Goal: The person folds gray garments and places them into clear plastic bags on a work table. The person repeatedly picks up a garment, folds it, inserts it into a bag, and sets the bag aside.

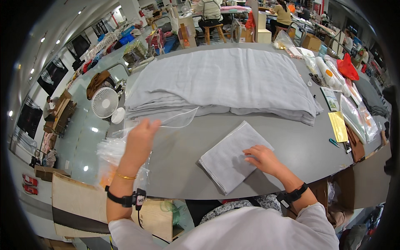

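My left hand [143, 133] is raised over the left side of the table, its fingers closed and a little blurred. They pinch a clear plastic bag [181, 120], whose pale edge curves out to the right in front of the cloth pile. Below that hand lies a stack of clear plastic bags [109, 151] at the table's left edge. On the tabletop in front of me, a folded light grey cloth [229, 160] lies flat and slightly turned. My right hand [260, 158] rests over its right part, fingers apart, gripping nothing.
A wide pile of grey cloth [221, 79] covers the far part of the table [175, 175]. Along the right edge lie a yellow packet [338, 127], a teal cutter [333, 143] and plastic rolls [329, 73]. A white fan [104, 102] stands to the left. People work farther back.
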Demonstrator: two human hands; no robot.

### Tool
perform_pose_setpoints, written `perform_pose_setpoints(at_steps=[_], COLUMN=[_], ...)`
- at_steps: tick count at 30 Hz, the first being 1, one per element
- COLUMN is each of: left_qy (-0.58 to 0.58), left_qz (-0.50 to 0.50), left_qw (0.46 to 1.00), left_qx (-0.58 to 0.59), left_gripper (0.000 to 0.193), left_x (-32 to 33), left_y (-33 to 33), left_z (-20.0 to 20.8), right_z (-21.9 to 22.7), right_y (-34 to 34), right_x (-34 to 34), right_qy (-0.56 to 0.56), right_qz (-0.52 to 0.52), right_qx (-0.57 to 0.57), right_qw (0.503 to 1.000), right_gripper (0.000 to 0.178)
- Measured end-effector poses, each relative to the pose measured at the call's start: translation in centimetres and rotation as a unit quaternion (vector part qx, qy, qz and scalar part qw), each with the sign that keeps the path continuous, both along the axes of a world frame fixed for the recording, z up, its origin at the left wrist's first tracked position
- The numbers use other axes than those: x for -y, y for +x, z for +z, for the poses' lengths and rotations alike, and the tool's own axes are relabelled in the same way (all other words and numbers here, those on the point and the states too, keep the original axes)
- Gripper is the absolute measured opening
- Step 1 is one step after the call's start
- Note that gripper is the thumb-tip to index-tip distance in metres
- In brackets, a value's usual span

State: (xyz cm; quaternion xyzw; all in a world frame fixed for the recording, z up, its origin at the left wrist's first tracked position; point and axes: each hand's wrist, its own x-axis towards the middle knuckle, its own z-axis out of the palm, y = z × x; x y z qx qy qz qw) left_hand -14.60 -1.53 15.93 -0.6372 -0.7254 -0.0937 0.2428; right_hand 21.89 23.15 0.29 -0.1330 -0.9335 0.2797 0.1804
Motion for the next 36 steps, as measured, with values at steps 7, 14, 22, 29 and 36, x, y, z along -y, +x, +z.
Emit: perform_pose_setpoints(at_steps=[7,14,22,29,36], left_qy=[-0.053,-0.047,0.072,-0.086,-0.119], left_qz=[-0.021,-0.022,-0.058,-0.064,0.000], left_qw=[0.998,0.999,0.995,0.957,0.937], left_qx=[0.033,0.004,-0.028,0.269,0.328], left_gripper=[0.031,0.030,0.032,0.070,0.066], left_x=[-3.1,-3.0,-4.5,-6.6,-4.9], left_y=[-2.0,-3.3,0.7,9.0,12.5], left_z=[-5.7,-4.1,-5.5,-18.5,-19.1], right_z=[0.8,0.9,0.7,0.1,-4.1], right_y=[0.7,0.1,-0.9,-5.2,-7.3], right_x=[-0.3,-0.9,-2.3,-2.4,7.7], right_qy=[0.016,0.013,0.046,0.051,0.163], right_qz=[-0.017,-0.009,-0.073,-0.128,-0.003], right_qx=[0.060,0.059,0.011,0.052,0.006], right_qw=[0.998,0.998,0.996,0.989,0.987], right_gripper=[0.020,0.021,0.026,0.065,0.064])
